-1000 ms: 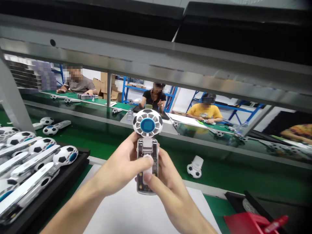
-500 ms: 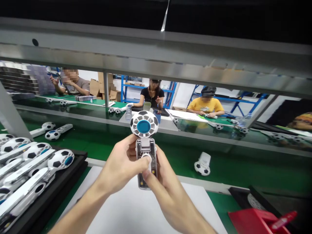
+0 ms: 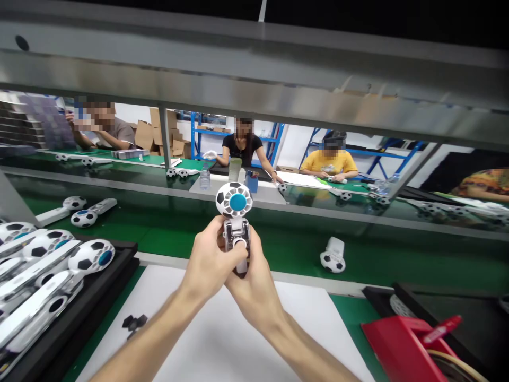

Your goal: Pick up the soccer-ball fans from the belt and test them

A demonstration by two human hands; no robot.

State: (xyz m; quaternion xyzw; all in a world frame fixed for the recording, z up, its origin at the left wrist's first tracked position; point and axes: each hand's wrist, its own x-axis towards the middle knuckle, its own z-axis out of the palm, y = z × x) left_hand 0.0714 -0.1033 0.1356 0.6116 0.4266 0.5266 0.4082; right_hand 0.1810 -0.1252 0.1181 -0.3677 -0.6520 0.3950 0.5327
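A device with a soccer-ball-patterned round head (image 3: 234,200) and a blue disc on it is held upright at the centre, above a white sheet (image 3: 222,339). My left hand (image 3: 209,260) grips its dark, clear-cased handle from the left, the thumb on a round white part. Around the right side of the same handle is my right hand (image 3: 254,281), fingers wrapped behind it. The lower end of the handle is partly hidden by my hands. Dark hexagonal pieces (image 3: 134,323) lie on the sheet beside my left forearm.
A black tray (image 3: 107,286) at the left holds several similar devices. Another lies on the green belt (image 3: 286,239) at right. A red box (image 3: 401,345) holding a red pen stands at lower right. A metal beam (image 3: 238,69) crosses above. Several people sit across.
Both hands and the device have moved a little farther away, and the device looks smaller. The view has shifted slightly. The dark pieces on the sheet now show clearly.
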